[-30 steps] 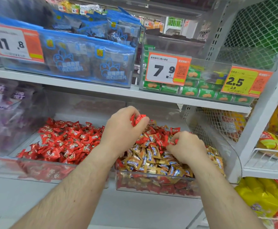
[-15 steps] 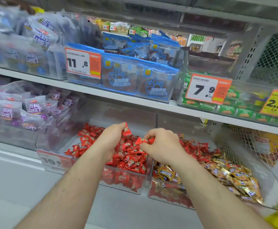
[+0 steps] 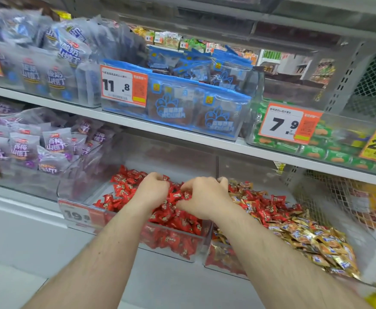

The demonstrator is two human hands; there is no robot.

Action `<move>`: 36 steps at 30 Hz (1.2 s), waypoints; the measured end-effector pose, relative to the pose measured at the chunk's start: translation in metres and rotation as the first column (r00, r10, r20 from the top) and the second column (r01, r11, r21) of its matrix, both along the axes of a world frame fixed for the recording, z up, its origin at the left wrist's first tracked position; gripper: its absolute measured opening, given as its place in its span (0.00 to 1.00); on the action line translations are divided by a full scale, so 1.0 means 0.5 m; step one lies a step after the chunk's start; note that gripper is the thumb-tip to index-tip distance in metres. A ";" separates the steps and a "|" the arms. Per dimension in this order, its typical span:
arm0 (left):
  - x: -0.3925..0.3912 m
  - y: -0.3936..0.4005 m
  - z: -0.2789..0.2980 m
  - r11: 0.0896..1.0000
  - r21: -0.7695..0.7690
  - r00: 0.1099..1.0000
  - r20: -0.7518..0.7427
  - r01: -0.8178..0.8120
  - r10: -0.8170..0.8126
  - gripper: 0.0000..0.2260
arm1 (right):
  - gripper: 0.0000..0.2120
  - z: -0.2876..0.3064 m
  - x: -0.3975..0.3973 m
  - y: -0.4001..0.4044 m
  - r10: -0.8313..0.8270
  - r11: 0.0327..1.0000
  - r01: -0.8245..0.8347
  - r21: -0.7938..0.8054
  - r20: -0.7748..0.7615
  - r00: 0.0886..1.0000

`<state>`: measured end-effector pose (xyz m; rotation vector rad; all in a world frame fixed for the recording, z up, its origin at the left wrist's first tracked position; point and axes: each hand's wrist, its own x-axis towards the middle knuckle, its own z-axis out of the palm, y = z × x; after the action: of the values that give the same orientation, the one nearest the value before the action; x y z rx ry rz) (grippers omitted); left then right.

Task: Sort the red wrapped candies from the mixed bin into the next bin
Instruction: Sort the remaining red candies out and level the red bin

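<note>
On the far left of the lower shelf (image 3: 182, 136) sits a clear bin of purple snack packets (image 3: 26, 148). Next comes the clear bin of red wrapped candies (image 3: 175, 237), with an orange price label (image 3: 80, 215) on its front wall. Both hands are down on this red pile. The left hand (image 3: 152, 189) lies knuckles up over the middle of the heap, fingers curled with a red wrapper showing at the fingertips; it seems to grip candy, though how much I cannot tell. Just beside it, the right hand (image 3: 204, 197) is also over the red bin near the divider, fingers bent and pinching red wrappers below the palm. To the right stands the mixed bin (image 3: 294, 230), where red candies lie toward the back and left and gold wrapped candies (image 3: 323, 241) spill toward the front right. On the shelf above, blue packets (image 3: 196, 108) sit behind an 11.8 price tag (image 3: 123, 86), and green packets (image 3: 312, 150) behind a 7.9 tag (image 3: 288, 123).
</note>
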<state>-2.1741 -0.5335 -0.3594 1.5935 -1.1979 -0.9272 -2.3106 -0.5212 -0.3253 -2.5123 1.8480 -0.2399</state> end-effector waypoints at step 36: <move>-0.311 0.043 0.014 0.843 -0.039 0.776 0.416 0.537 -0.474 0.17 | 0.33 0.010 -0.381 0.077 -0.343 0.910 0.186 0.369 0.421 0.840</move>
<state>-2.3294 -0.5122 -0.3524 1.3817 -2.0100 -0.8280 -2.5012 -0.4828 -0.3205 -1.7722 1.8382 -0.4780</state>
